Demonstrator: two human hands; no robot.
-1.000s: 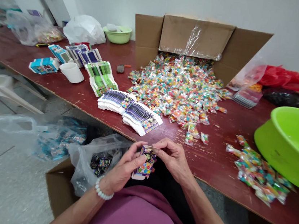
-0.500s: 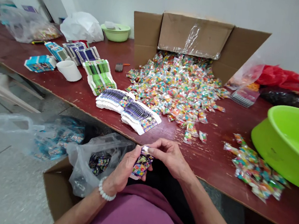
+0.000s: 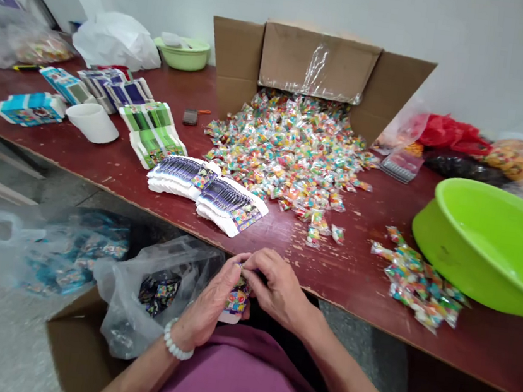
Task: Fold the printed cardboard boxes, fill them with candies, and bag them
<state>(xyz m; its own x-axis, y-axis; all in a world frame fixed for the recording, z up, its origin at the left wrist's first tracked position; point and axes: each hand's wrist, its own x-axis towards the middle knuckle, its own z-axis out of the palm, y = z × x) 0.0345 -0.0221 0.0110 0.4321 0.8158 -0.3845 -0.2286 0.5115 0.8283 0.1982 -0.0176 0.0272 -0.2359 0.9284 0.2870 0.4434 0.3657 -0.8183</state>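
Just off the table's front edge, my left hand [image 3: 211, 307] is closed around a small purple printed carton [image 3: 236, 302]. A white flap shows at the carton's lower end. My right hand [image 3: 276, 290] pinches at the carton's upper end, its fingertips hiding that part. On the table beyond them lie fanned stacks of flat purple cartons [image 3: 232, 204]. Behind these is a large heap of small wrapped candies [image 3: 291, 149], spilling from a cardboard box [image 3: 316, 63] lying on its side.
A green basin [image 3: 484, 249] stands at the right beside a small candy pile [image 3: 418, 279]. Green cartons [image 3: 155, 132], a white cup [image 3: 93, 123] and blue cartons [image 3: 31, 108] stand at the left. Below the edge, an open plastic bag [image 3: 119, 306] holds dark packets.
The view has swung right. My right fingers have moved from the carton's upright flap to press over its top, where the flap is now hidden. My left hand keeps its hold.
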